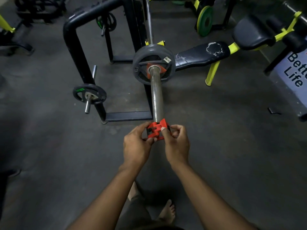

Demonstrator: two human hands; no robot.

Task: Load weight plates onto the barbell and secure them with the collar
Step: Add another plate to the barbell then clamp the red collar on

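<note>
Both hands grip a red clamp collar [157, 131] at the barbell sleeve's [156, 97] near tip: left hand [137, 146] and right hand [177, 144] pinch its sides. Bare sleeve runs to a grey weight plate [153, 62] seated deep, red piece at its hub; open floor [216, 130] flanks the sleeve

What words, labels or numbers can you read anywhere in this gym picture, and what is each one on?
"Bett" above "Life", cut off by the frame edge: on the white banner at the right.
Small white sticker on the grey weight plate loaded on the steel barbell: too small to read.
Green label on the small black plate stored on the rack peg: blurred, unreadable.
Red clamp collar held in both hands: no text visible.
</note>
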